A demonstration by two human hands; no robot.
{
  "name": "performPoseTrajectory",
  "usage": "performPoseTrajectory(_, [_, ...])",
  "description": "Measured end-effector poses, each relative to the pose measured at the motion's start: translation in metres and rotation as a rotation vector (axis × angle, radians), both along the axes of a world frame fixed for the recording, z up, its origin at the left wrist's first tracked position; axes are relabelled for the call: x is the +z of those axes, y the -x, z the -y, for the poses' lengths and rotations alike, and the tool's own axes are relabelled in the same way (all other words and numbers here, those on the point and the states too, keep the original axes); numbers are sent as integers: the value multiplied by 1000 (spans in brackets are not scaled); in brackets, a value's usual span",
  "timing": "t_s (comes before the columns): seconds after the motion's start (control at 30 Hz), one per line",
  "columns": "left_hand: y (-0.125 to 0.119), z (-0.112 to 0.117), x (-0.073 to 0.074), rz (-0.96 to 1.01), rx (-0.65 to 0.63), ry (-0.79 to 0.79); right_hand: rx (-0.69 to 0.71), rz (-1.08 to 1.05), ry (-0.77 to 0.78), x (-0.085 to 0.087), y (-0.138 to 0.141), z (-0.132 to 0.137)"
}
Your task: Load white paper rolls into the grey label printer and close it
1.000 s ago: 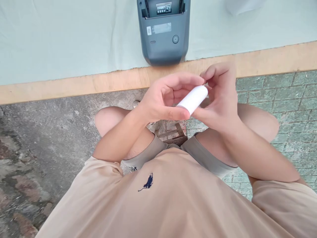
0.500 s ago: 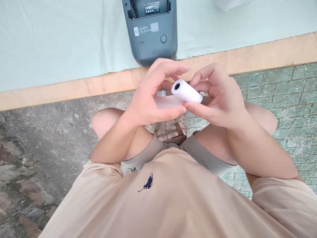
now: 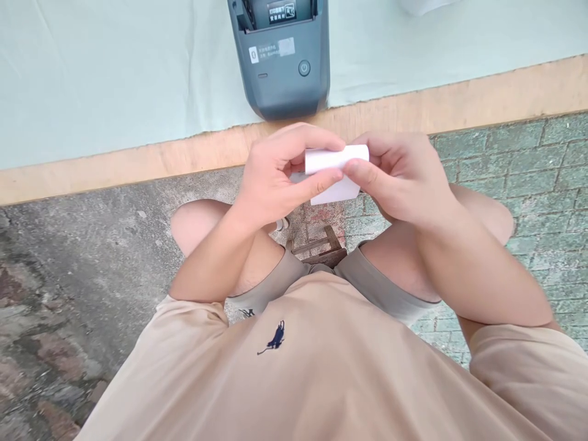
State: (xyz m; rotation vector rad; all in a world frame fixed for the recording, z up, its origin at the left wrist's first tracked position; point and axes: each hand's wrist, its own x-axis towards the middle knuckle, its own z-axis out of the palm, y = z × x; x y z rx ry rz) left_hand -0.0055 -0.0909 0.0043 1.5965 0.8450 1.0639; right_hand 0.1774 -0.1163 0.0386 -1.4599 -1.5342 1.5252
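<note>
Between my two hands is a small white paper roll [image 3: 324, 160], level and side-on, with a short loose end of paper hanging below it. My left hand [image 3: 280, 174] is closed on the roll's left part, fingers over the top and thumb in front. My right hand [image 3: 404, 174] grips the right end, its thumb pressed on the paper; its other fingers are partly hidden behind. Beyond my hands, a dark grey printer [image 3: 287, 82] with an open compartment and a power button stands on the table by its front edge.
A pale green cloth [image 3: 114, 67] covers the table, whose bare wooden edge [image 3: 184, 156] runs across in front of me. Part of a white object [image 3: 425, 5] shows at the top right. Below are my knees, a wooden stool part [image 3: 328, 248] and brick paving [image 3: 528, 196].
The roll has turned from tilted, with its dark core facing me, to level and side-on. My left fingers have closed onto it, and the loose paper now hangs beneath.
</note>
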Motion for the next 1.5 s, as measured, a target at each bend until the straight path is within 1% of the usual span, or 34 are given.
performPoseTrajectory(0.03, [0,0,0,-10,17,-5,1,-27,-17,-1,1,0])
performPoseTrajectory(0.1, [1,-1,0,-48,49,36,-8,-107,-63,-2,2,-1])
performPoseTrajectory(0.17, [1,0,1,-65,50,73,-28,-147,-76,-3,2,-1])
performPoseTrajectory(0.27, [0,1,-1,15,-2,42,-68,-77,-13,-1,1,-1])
performPoseTrajectory(0.33, [-1,1,-3,35,-4,41,-74,-40,9,1,2,-2])
performPoseTrajectory(0.43, [-2,1,-2,-31,26,75,-67,-99,-66,2,3,-2])
performPoseTrajectory(0.5, [-2,1,-1,-55,17,74,-82,-126,-84,1,4,-1])
performPoseTrajectory(0.6, [-1,1,-2,-47,1,45,-111,-90,-4,-2,3,0])
performPoseTrajectory(0.67, [0,1,-5,-43,14,7,-114,-62,20,-4,1,1])
performPoseTrajectory(0.73, [0,1,-10,-45,34,-32,-108,-46,7,-4,1,1])
performPoseTrajectory(0.83, [0,0,-16,-25,40,-97,-105,-84,-44,-3,0,0])
performPoseTrajectory(0.93, [-1,-2,-20,-18,40,-129,-108,-79,-91,-1,0,-1])
performPoseTrajectory(1.03, [-1,-4,-23,-11,15,-138,-125,-61,-98,1,0,-1])
performPoseTrajectory(1.1, [-1,-5,-24,-15,-4,-124,-129,-92,-92,2,0,-1])
performPoseTrajectory(1.33, [1,-7,-27,-23,-55,-137,-75,-126,-130,0,3,-1])
performPoseTrajectory(1.5, [1,-11,-32,-30,-67,-208,-65,-31,-210,0,4,0])
